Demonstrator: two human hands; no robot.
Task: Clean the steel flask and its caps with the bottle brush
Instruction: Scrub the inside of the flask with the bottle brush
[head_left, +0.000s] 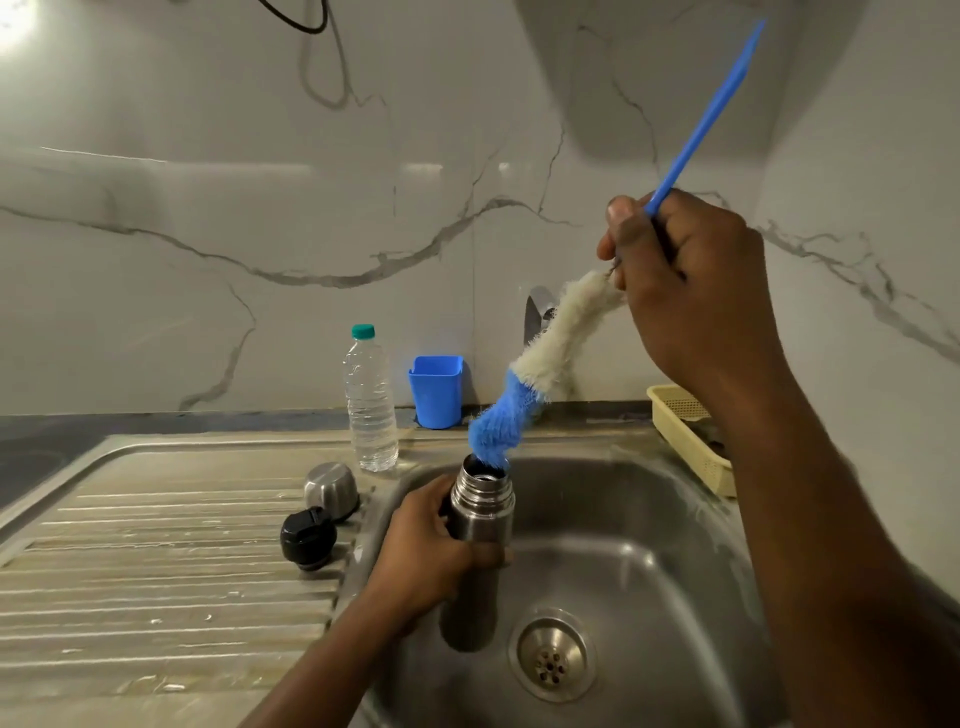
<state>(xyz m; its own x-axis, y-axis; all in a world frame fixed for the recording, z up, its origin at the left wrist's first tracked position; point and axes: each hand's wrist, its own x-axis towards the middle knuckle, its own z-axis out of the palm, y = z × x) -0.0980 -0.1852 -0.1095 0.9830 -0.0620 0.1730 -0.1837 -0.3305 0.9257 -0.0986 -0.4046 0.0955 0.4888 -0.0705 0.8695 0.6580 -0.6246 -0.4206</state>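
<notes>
The left hand (426, 561) wraps its fingers around the middle of the steel flask (478, 545), holding it upright over the sink basin (649, 561) with its open, threaded mouth facing up. The right hand (685, 291) grips the bottle brush (540, 364) where the blue handle meets the bristles — the handle slants up and to the right, and the bristle head, white above and blue below, slants down to the left so that its blue tip sits just in the flask's mouth. Both caps lie on the ribbed draining board (156, 571) left of the basin: the steel cup cap (331, 491) and, touching or just beside it, the black stopper (308, 538). Behind them stand a clear water bottle (370, 405) and a blue plastic cup (436, 389) — a yellow basket (691, 436) sits at the sink's right edge.
</notes>
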